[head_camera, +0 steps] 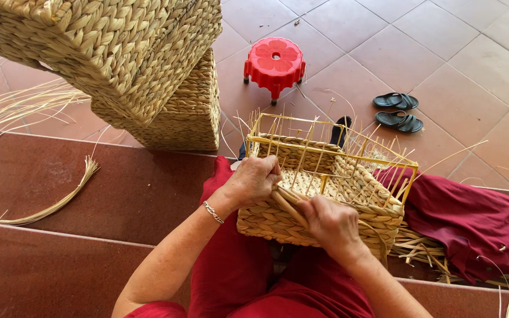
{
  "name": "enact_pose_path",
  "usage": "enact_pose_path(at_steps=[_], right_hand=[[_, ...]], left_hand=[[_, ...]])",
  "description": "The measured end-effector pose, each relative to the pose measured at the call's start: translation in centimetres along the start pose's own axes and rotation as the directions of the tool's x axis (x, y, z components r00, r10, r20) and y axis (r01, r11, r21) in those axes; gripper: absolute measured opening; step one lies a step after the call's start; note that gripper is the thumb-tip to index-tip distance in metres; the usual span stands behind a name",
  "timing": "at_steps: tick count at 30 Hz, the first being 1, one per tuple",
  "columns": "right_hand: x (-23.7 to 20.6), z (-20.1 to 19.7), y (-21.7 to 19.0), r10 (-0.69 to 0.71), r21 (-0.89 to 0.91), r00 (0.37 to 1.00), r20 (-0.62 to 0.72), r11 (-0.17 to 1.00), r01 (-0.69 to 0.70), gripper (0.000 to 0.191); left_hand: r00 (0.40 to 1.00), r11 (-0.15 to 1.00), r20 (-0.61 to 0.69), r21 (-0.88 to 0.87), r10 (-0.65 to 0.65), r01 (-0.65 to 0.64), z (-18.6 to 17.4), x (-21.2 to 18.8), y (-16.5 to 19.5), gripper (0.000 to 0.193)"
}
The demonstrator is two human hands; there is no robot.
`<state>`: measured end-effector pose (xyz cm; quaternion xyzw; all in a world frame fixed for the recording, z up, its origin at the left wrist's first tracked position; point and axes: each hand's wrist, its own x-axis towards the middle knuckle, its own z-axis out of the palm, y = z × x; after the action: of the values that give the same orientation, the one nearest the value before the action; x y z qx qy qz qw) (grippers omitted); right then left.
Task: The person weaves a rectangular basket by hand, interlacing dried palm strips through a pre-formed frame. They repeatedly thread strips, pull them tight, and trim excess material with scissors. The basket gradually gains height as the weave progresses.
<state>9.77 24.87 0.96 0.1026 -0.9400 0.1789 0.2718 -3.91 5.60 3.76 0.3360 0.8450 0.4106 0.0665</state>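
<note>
A half-woven straw basket (349, 188) on a yellow wire frame (331, 156) rests on my lap, its upper frame bare with thin straw ends sticking up. My left hand (255, 179) grips the basket's near left rim, a silver bracelet on the wrist. My right hand (331, 224) is closed on a thick straw strand (287, 203) that runs along the near rim between both hands.
Two finished woven baskets (148, 76) stand stacked at upper left. A red plastic stool (274, 62) and a pair of black sandals (399, 112) sit on the tiled floor. Loose straw bundles (42, 209) lie on the dark red step at left; cut straw pieces (419, 250) pile at right.
</note>
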Motion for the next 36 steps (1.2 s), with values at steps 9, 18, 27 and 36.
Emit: enact_pose_path(at_steps=[9, 18, 27, 36], right_hand=[[0.5, -5.4, -1.9, -0.169, -0.231, 0.974, -0.148, 0.964, 0.132, 0.018], [-0.2, -6.5, -1.3, -0.002, 0.030, 0.994, 0.108, 1.000, -0.001, 0.018], [3.3, -7.5, -1.7, -0.264, -0.253, 0.956, -0.130, 0.941, 0.226, 0.013], [5.2, -8.0, 1.4, 0.483, -0.097, 0.772, 0.414, 0.866, -0.490, 0.030]], left_hand=[[0.994, 0.994, -0.104, 0.104, 0.028, -0.017, 1.5, -1.2, -0.2, 0.042], [0.973, 0.922, 0.083, 0.313, 0.214, -0.229, 2.9, -1.0, -0.4, 0.025], [0.927, 0.946, 0.194, -0.109, 0.322, -0.306, -0.8, -1.7, 1.3, 0.042], [0.979, 0.965, 0.152, 0.202, 0.140, -0.169, 1.5, -2.3, 2.9, 0.022]])
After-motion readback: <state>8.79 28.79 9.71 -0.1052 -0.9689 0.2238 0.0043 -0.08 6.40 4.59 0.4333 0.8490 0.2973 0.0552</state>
